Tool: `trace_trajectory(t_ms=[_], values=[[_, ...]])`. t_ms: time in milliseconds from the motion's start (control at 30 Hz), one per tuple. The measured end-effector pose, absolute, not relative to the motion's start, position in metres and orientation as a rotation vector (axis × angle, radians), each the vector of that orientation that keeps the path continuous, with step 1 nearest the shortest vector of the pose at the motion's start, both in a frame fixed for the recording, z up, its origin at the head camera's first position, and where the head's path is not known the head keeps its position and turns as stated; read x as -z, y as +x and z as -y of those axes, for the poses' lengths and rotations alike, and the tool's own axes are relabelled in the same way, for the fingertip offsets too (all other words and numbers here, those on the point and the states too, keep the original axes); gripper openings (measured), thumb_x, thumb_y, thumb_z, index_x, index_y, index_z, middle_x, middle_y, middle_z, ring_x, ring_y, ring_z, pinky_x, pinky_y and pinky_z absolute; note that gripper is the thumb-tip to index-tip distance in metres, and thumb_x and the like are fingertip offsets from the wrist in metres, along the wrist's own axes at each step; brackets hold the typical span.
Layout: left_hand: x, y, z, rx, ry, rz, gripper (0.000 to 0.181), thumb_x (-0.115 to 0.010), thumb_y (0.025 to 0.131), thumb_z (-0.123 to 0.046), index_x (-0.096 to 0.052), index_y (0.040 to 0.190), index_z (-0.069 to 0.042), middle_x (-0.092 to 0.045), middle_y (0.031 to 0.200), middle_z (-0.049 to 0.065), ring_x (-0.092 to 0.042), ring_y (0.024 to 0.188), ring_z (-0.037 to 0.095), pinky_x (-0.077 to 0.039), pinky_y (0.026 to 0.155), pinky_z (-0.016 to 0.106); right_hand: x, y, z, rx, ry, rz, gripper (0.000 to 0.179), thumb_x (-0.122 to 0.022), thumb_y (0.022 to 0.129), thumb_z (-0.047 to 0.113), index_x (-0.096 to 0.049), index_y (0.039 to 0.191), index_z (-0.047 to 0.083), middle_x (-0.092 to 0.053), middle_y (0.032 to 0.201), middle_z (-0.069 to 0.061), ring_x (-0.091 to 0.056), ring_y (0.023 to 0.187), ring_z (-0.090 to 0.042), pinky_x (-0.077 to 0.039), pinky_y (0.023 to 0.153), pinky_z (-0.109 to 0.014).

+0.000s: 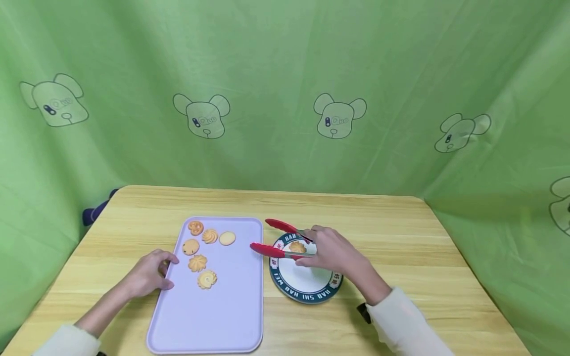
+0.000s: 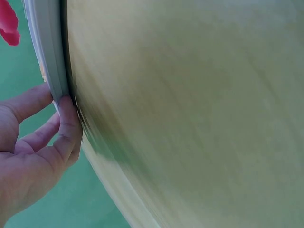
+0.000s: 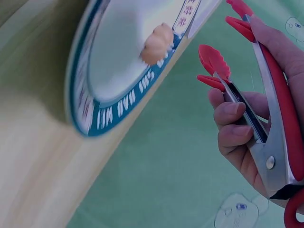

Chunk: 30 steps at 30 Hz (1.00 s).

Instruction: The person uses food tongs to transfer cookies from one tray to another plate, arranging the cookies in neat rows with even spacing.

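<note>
My left hand (image 1: 153, 272) grips the left edge of a lavender tray (image 1: 205, 319); in the left wrist view its fingers pinch the rim. Several cookies lie in the tray's far left part: a pretzel-shaped one (image 1: 195, 227), a plain round one (image 1: 227, 238), a dotted round one (image 1: 190, 246) and swirled ones such as this cookie (image 1: 207, 279). My right hand (image 1: 331, 252) holds metal tongs (image 3: 289, 114) with red tips, spread apart with nothing between them. Beneath lies a white plate (image 1: 307, 279) with a dark green lettered rim, bearing one swirled cookie (image 3: 158, 44).
A light wooden table (image 1: 392, 237) carries everything, the plate close to the tray's right side. Green curtains (image 1: 276, 59) with bear-head drawings hang behind and at both sides. Something dark purple (image 1: 95, 210) shows past the table's far left corner.
</note>
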<state>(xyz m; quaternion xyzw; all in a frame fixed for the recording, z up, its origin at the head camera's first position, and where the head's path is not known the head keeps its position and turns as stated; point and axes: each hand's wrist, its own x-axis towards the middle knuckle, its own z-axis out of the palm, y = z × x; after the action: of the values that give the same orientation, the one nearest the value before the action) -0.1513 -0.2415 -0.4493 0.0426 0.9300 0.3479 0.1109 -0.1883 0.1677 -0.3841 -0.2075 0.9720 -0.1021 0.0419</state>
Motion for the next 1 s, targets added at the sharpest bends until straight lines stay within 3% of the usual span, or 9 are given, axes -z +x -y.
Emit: trace_trajectory(t_ms=[200, 400, 667, 1000], values=[[0.451, -0.152, 0.240, -1.044, 0.133, -2.723, 0.051, -0.078, 0.065, 0.004, -0.058, 0.112, 0.006, -0.055, 0.099, 0.014, -0.056, 0.079, 0.019, -0.051, 0.060, 0.025, 0.394, -0.197, -0.144, 0.358, -0.640, -2.937, 0.076, -0.079, 0.069, 0.050, -0.059, 0.126, 0.004, -0.064, 0.108, -0.011, -0.052, 0.079, -0.016, -0.050, 0.069, -0.028], [0.451, -0.152, 0.240, -1.037, 0.126, -2.728, 0.051, -0.078, 0.065, 0.004, -0.058, 0.112, 0.006, -0.055, 0.097, 0.013, -0.056, 0.079, 0.018, -0.050, 0.060, 0.024, 0.399, -0.206, -0.123, 0.384, -0.674, -2.902, 0.073, -0.078, 0.070, 0.051, -0.061, 0.122, 0.004, -0.062, 0.094, -0.009, -0.050, 0.075, -0.016, -0.044, 0.062, -0.026], [0.451, -0.151, 0.242, -1.025, 0.128, -2.740, 0.051, -0.078, 0.065, 0.003, -0.058, 0.112, 0.006, -0.056, 0.096, 0.012, -0.055, 0.079, 0.018, -0.049, 0.060, 0.024, 0.407, -0.211, -0.098, 0.388, -0.728, -2.871, 0.052, -0.078, 0.071, 0.048, -0.066, 0.099, 0.006, -0.052, 0.076, -0.001, -0.047, 0.068, -0.014, -0.040, 0.056, -0.024], [0.452, -0.151, 0.242, -1.020, 0.127, -2.742, 0.051, -0.078, 0.066, 0.002, -0.058, 0.112, 0.005, -0.056, 0.096, 0.011, -0.055, 0.079, 0.019, -0.049, 0.061, 0.025, 0.412, -0.212, -0.086, 0.331, -0.688, -2.879, 0.052, -0.076, 0.076, 0.043, -0.066, 0.113, 0.007, -0.051, 0.077, -0.001, -0.046, 0.067, -0.013, -0.037, 0.053, -0.022]])
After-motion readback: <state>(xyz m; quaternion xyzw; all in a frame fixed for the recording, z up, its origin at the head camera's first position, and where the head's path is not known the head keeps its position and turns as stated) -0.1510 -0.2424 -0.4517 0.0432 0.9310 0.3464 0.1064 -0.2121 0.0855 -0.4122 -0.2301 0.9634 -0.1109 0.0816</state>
